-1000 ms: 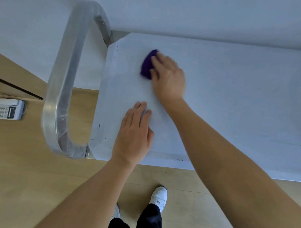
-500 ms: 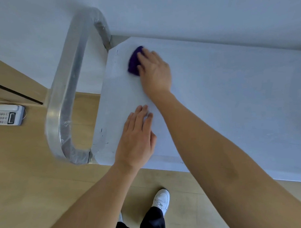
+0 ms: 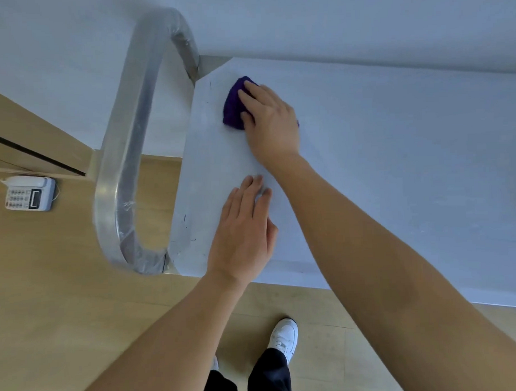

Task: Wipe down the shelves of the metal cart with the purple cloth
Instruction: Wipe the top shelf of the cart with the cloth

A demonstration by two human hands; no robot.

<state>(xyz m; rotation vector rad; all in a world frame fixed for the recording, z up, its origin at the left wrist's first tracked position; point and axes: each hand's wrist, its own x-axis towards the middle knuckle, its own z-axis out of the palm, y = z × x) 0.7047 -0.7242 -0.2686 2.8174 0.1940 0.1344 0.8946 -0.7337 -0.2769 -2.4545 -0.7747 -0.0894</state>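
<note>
We have the purple cloth (image 3: 233,108) bunched into a small wad at about eleven o'clock on the top shelf (image 3: 396,167) of the metal cart, close to the corner where the handle (image 3: 132,158) meets the deck. Our right hand (image 3: 273,127) lies over the cloth with the fingers (image 3: 248,91) close together and laid down on it, pressing it to the metal. Most of the wad is hidden under the palm, and only its left edge and a sliver at three o'clock of the hand show. Our left hand (image 3: 242,234), at about seven o'clock from the right, rests flat on the shelf with its fingers together and holds nothing; we judge it is steadying the cart. The cloth looks soft, light and limp, so we expect it to fold or slip out if pushed from one edge. It is best held from above, under the whole palm, with the fingertips over its leading edge. The shelf looks smooth and hard, so we expect the cloth to glide easily across it. The lower shelves are out of view, so we cannot tell their state.
</note>
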